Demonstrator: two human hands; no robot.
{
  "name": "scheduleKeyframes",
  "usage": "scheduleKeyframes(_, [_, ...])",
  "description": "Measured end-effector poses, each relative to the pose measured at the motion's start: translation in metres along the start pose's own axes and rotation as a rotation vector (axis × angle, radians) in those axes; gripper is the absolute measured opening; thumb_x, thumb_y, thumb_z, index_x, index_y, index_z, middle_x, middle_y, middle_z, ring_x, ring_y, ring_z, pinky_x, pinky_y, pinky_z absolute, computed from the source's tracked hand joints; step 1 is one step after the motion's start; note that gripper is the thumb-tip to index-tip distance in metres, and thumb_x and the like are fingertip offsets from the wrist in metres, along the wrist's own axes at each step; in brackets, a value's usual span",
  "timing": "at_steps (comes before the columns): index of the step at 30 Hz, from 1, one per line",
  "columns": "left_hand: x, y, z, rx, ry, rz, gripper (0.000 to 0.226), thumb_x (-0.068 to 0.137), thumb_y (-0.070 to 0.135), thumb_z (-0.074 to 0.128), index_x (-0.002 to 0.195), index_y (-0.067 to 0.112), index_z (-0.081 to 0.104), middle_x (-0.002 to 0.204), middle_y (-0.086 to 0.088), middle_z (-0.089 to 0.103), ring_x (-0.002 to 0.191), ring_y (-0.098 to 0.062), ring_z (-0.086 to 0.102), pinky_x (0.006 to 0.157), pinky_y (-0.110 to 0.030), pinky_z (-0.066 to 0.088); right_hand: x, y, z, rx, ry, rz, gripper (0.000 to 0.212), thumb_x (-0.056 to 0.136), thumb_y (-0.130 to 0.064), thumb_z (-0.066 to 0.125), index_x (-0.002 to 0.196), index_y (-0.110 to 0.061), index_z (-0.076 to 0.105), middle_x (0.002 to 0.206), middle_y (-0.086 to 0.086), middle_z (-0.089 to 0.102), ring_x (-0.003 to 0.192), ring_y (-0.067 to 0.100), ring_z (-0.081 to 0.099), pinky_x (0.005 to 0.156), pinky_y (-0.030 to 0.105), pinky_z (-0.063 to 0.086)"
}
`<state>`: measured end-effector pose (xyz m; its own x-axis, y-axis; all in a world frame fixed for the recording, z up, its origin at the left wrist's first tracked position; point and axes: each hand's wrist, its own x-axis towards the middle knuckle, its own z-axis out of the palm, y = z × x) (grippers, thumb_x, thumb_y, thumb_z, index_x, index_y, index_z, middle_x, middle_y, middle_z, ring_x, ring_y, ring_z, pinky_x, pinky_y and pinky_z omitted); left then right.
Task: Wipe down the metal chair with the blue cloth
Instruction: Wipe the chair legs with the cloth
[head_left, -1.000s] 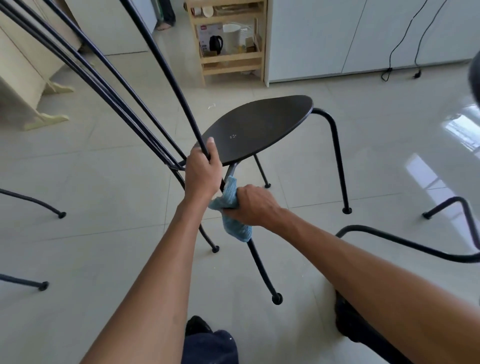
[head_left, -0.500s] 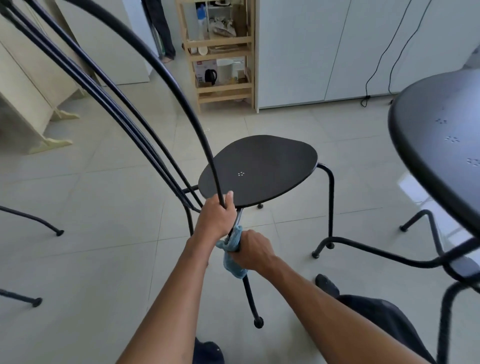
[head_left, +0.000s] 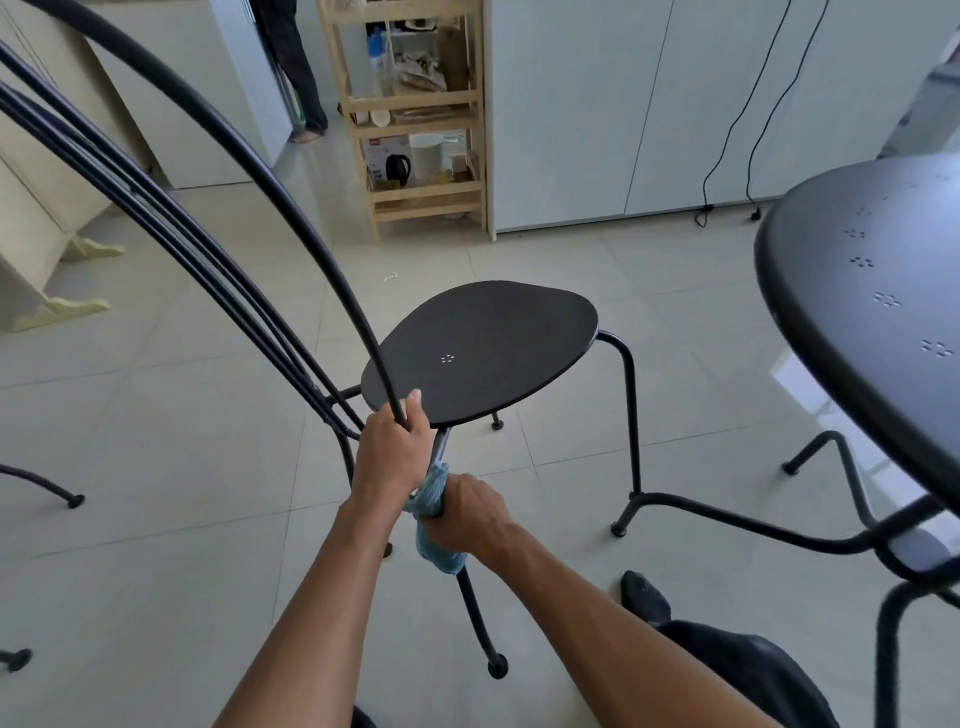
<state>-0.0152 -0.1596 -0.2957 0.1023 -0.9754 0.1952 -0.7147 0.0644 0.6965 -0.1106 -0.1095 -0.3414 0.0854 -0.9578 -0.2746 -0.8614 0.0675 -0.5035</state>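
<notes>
A black metal chair (head_left: 483, 348) stands on the tiled floor in front of me, its curved back rods rising to the upper left. My left hand (head_left: 392, 457) grips the back rod just behind the seat edge. Right below it, my right hand (head_left: 467, 514) is closed around the blue cloth (head_left: 434, 545), which is wrapped round the chair's near rear leg (head_left: 478, 618). The cloth's ends stick out above and below my fist.
A second black metal seat (head_left: 872, 291) and its frame fill the right side. A wooden shelf unit (head_left: 421, 119) stands against white cabinets at the back, with cables hanging to the floor. Someone's legs (head_left: 296, 73) show far back. More chair feet (head_left: 72, 500) are at left.
The chair has tipped back from a lean to stand level, and the view has lifted. My right hand with the cloth stays on the rear leg just under my left hand.
</notes>
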Motion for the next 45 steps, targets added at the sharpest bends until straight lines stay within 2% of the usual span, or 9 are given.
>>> scheduleKeyframes(10, [0.038,-0.007,0.008,0.053,0.088,0.057,0.063,0.102,0.045,0.025,0.073,0.004,0.065,0.068,-0.009,0.067,0.067,-0.026,0.063,0.05,-0.024,0.038,0.046,-0.001,0.006,0.116,0.049,0.056,0.018,0.09,-0.03,0.061,0.099,-0.015,0.065,0.089,0.003,0.066,0.08,0.024,0.066,0.064,0.033,0.054])
scheduleKeyframes(13, [0.043,-0.009,0.009,0.054,0.112,0.072,0.062,0.102,0.045,0.026,0.074,0.005,0.065,0.07,-0.012,0.068,0.071,-0.032,0.065,0.06,-0.032,0.048,0.054,0.0,0.01,0.17,0.062,0.078,0.016,0.092,-0.029,0.059,0.098,-0.015,0.062,0.084,0.001,0.059,0.075,0.023,0.058,0.06,0.029,0.044])
scheduleKeyframes(19, [0.034,-0.007,0.006,0.083,0.031,0.146,0.06,0.102,0.042,0.027,0.075,0.006,0.066,0.07,-0.012,0.069,0.07,-0.031,0.066,0.06,-0.033,0.051,0.052,0.001,0.024,0.279,0.066,0.157,0.021,0.096,-0.029,0.056,0.106,-0.013,0.064,0.086,0.001,0.061,0.075,0.021,0.06,0.064,0.031,0.048])
scheduleKeyframes(26, [-0.002,-0.032,-0.005,0.075,-0.169,0.17,0.048,0.101,0.04,0.033,0.068,0.012,0.056,0.072,-0.011,0.066,0.074,-0.031,0.066,0.062,-0.037,0.052,0.033,-0.016,0.053,0.096,-0.169,0.075,0.029,0.096,-0.018,0.057,0.122,-0.007,0.064,0.091,0.007,0.062,0.076,0.021,0.05,0.062,0.021,0.036])
scheduleKeyframes(28, [-0.015,-0.046,-0.014,0.061,-0.181,0.149,0.047,0.101,0.039,0.036,0.073,0.01,0.059,0.074,-0.011,0.067,0.078,-0.032,0.066,0.063,-0.034,0.05,0.024,-0.03,0.059,-0.005,-0.271,0.054,0.011,0.093,-0.008,0.059,0.098,-0.001,0.066,0.074,0.005,0.051,0.07,0.022,0.049,0.051,0.017,0.029])
scheduleKeyframes(30, [-0.023,-0.061,-0.025,0.068,-0.202,0.162,0.048,0.1,0.04,0.036,0.076,0.006,0.059,0.073,-0.012,0.067,0.077,-0.03,0.066,0.059,-0.03,0.048,0.018,-0.042,0.071,-0.054,-0.259,0.088,0.02,0.09,-0.005,0.059,0.072,-0.006,0.053,0.074,0.008,0.053,0.076,0.028,0.058,0.058,0.025,0.04])
scheduleKeyframes(34, [-0.034,-0.084,-0.053,0.11,-0.29,0.215,0.051,0.097,0.047,0.029,0.061,0.014,0.043,0.054,0.0,0.054,0.053,-0.014,0.056,0.05,-0.033,0.041,0.0,-0.061,0.096,0.15,-0.187,0.178,0.008,0.089,-0.008,0.056,0.083,-0.013,0.053,0.1,0.017,0.072,0.093,0.034,0.071,0.073,0.037,0.055])
scheduleKeyframes(39, [-0.052,-0.104,-0.088,0.197,-0.365,0.214,0.044,0.101,0.037,0.033,0.063,0.017,0.045,0.058,0.004,0.053,0.058,-0.011,0.054,0.058,-0.029,0.04,-0.021,-0.084,0.112,0.162,-0.238,0.111,0.019,0.085,-0.009,0.053,0.068,-0.015,0.047,0.086,0.011,0.064,0.093,0.035,0.07,0.064,0.032,0.047])
scheduleKeyframes(45, [-0.081,-0.115,-0.125,0.194,-0.302,0.155,0.038,0.101,0.033,0.038,0.064,0.025,0.041,0.056,0.006,0.051,0.057,-0.011,0.054,0.057,-0.029,0.044,-0.056,-0.094,0.088,0.048,-0.228,-0.048,0.015,0.087,-0.008,0.056,0.1,-0.007,0.063,0.111,0.018,0.068,0.1,0.036,0.065,0.083,0.039,0.056])
